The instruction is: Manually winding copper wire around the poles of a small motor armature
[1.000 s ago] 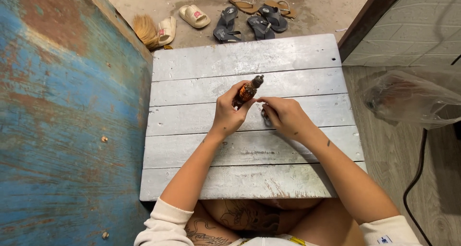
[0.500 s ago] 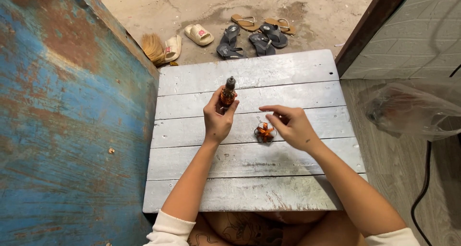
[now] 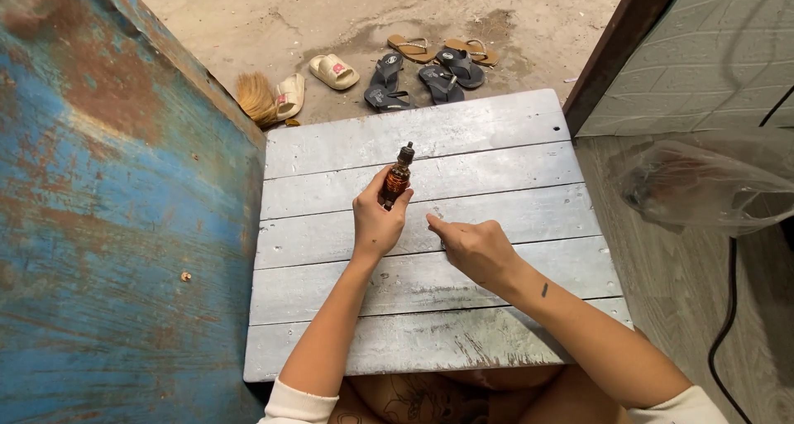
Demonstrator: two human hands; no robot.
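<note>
Sandals (image 3: 426,72) lie beyond the bench (image 3: 496,126); left hand (image 3: 376,221) grips a small amber bottle (image 3: 397,178) upright, right hand (image 3: 475,246) loosely curled, holding nothing visible.

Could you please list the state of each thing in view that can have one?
Small amber glass bottle with dark neck: upright, lifted off the table, gripped.
Left hand: closed around the bottle.
Right hand: resting on the grey wooden plank table, fingers curled, forefinger extended; holds nothing that shows.
Clear plastic bag: crumpled, lying on the floor.
Sandals: scattered in pairs on the ground.
</note>
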